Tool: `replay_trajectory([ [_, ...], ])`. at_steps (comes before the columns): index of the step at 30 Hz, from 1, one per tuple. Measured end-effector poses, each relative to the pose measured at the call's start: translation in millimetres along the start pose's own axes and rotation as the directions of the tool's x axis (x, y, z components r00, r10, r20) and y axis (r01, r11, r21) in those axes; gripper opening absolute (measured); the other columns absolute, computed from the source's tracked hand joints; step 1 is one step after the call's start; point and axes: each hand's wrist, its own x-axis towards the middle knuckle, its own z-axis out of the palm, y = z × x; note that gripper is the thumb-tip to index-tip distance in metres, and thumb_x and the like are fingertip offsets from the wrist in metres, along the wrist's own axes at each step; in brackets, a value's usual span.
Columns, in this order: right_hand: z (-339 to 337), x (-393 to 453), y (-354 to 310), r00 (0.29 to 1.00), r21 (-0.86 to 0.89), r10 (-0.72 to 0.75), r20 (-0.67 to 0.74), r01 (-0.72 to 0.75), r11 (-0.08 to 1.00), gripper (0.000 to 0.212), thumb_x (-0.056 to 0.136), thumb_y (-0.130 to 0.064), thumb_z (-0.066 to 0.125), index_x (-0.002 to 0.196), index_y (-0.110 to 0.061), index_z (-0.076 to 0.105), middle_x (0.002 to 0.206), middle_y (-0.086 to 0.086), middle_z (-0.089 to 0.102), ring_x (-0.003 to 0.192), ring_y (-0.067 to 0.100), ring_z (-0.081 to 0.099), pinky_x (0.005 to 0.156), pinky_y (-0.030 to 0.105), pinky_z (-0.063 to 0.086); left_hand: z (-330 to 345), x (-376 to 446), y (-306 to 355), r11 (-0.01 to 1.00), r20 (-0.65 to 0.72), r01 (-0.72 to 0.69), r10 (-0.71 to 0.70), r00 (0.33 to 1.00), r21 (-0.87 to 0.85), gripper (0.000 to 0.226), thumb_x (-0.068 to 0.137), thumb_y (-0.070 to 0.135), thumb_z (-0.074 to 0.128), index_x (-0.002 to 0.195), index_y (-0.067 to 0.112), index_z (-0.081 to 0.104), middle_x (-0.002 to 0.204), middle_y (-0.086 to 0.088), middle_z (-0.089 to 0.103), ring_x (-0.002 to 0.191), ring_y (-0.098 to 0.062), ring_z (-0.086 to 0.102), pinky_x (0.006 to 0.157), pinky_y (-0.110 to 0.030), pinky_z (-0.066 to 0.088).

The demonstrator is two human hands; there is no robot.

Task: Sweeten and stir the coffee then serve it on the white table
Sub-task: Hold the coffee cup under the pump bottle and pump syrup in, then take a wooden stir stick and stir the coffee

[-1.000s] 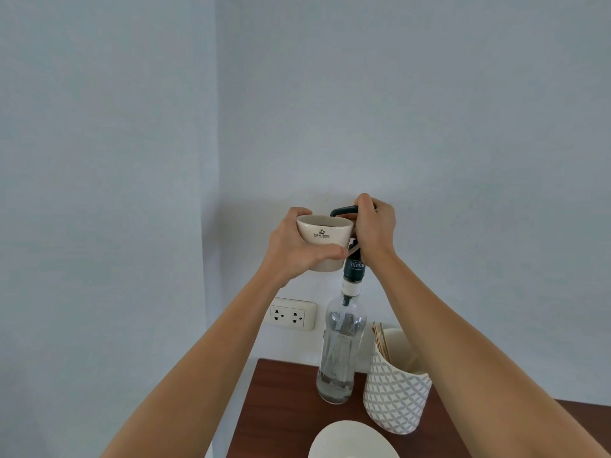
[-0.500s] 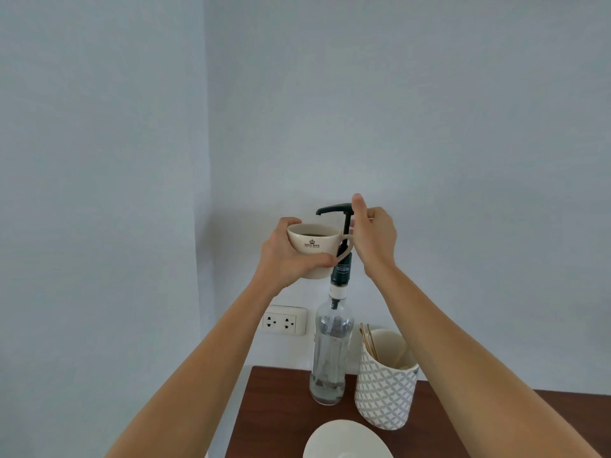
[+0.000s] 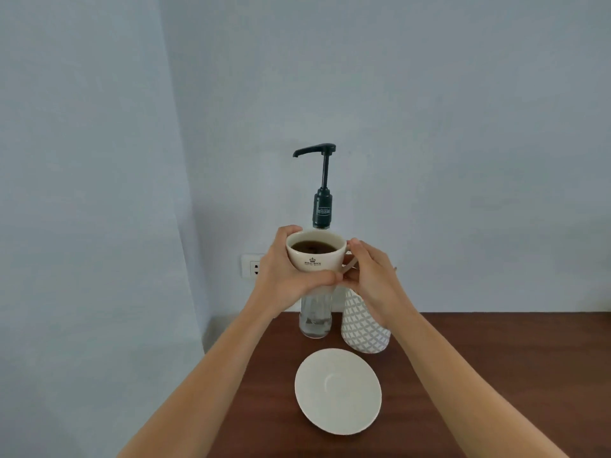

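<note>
A cream coffee cup (image 3: 315, 256) with dark coffee in it is held in the air in front of the syrup bottle (image 3: 315, 317). My left hand (image 3: 286, 276) wraps its left side and base. My right hand (image 3: 372, 276) pinches the cup's handle on the right. The bottle's dark pump head (image 3: 317, 152) stands raised and untouched above the cup. An empty cream saucer (image 3: 337, 390) lies on the brown table (image 3: 496, 375) below the cup.
A white patterned holder (image 3: 363, 328) stands right of the bottle, its top hidden by my right hand. A wall socket (image 3: 251, 266) sits left of the cup. Walls close in behind and to the left.
My right hand has left the pump head and come down onto the cup's handle. The cup has dropped away from the spout, and the pump head has risen. The view has tilted down.
</note>
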Motion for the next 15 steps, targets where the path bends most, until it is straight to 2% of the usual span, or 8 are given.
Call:
replay_trajectory([
  [2, -7, -13, 18, 1.0, -0.001, 0.029, -0.002, -0.029, 1.0, 0.038, 0.106, -0.021, 0.035, 0.104, -0.006, 0.07, 0.096, 0.018, 0.07, 0.1, 0.035, 0.067, 0.088, 0.046, 0.06, 11, -17, -16, 0.999, 0.035, 0.029, -0.028, 0.999, -0.03, 0.09, 0.039, 0.039, 0.092, 0.118, 0.033, 0.05, 0.101, 0.014, 0.068, 0.095, -0.003, 0.066, 0.083, -0.025, 0.055],
  [5, -16, -29, 45, 0.996, 0.047, 0.086, -0.02, -0.085, 0.995, 0.037, 0.106, -0.016, 0.036, 0.106, -0.001, 0.069, 0.097, 0.02, 0.07, 0.098, 0.03, 0.066, 0.081, 0.037, 0.06, 26, -40, -40, 0.998, 0.085, 0.047, -0.043, 0.995, -0.049, 0.085, 0.05, 0.02, 0.097, 0.117, 0.037, 0.049, 0.1, 0.019, 0.068, 0.095, 0.005, 0.064, 0.078, -0.011, 0.051],
  [8, -26, -44, 77, 0.995, -0.004, 0.102, -0.011, -0.102, 0.995, 0.037, 0.105, -0.014, 0.036, 0.101, -0.005, 0.071, 0.1, 0.022, 0.071, 0.102, 0.032, 0.068, 0.092, 0.05, 0.054, 39, -61, -63, 0.997, 0.138, 0.059, -0.053, 0.989, -0.042, 0.086, 0.053, 0.021, 0.097, 0.123, 0.032, 0.049, 0.106, 0.023, 0.066, 0.103, 0.004, 0.063, 0.083, -0.012, 0.05],
  [12, -34, -62, 114, 0.99, -0.07, 0.135, -0.042, -0.138, 0.988, 0.038, 0.104, -0.013, 0.037, 0.097, -0.017, 0.075, 0.098, 0.01, 0.075, 0.102, 0.03, 0.068, 0.093, 0.048, 0.057, 54, -87, -92, 0.993, 0.171, 0.108, -0.1, 0.98, -0.037, 0.091, 0.052, 0.026, 0.098, 0.128, 0.032, 0.047, 0.113, 0.022, 0.065, 0.111, 0.0, 0.062, 0.092, -0.023, 0.052],
  [15, -38, -70, 135, 0.987, -0.099, 0.155, -0.05, -0.159, 0.982, 0.039, 0.104, -0.012, 0.038, 0.096, -0.02, 0.075, 0.097, 0.006, 0.076, 0.1, 0.026, 0.069, 0.096, 0.052, 0.053, 63, -102, -105, 0.993, 0.184, 0.113, -0.108, 0.977, -0.015, 0.093, 0.051, 0.03, 0.098, 0.127, 0.038, 0.045, 0.117, 0.026, 0.063, 0.114, 0.003, 0.06, 0.092, -0.02, 0.05],
])
